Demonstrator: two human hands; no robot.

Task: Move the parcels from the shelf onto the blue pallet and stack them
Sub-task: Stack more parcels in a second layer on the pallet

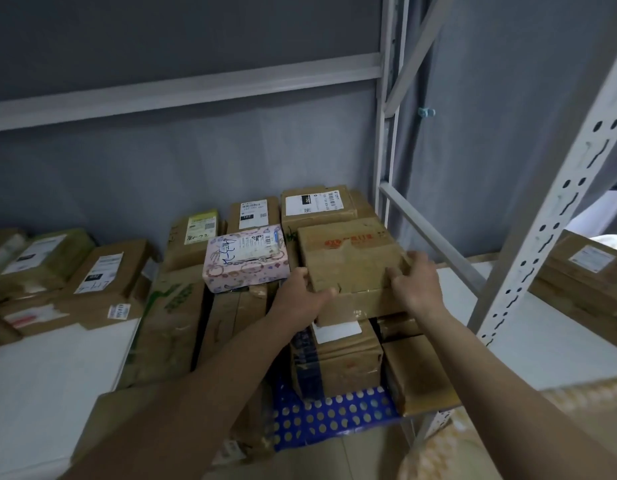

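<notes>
Both hands on one parcel — a plain brown cardboard box with faded red print (352,258) on its top face. Left hand (302,289) grips the near left corner, thumb curled over the top edge; right hand (416,280) clamps the near right corner, fingers curled onto the top.

A grip at two opposite corners likely keeps the box level and lets it be squared against its neighbours.

Location: top of the stack on the blue perforated plastic pallet (335,417), resting on a taped brown box with a blank white label (338,355), close beside a pink patterned parcel (246,259).

Orientation: printed face up; long axis appears to run left-right — the near long edge faces the person.

Whether it is fully set down cannot be told.
</notes>
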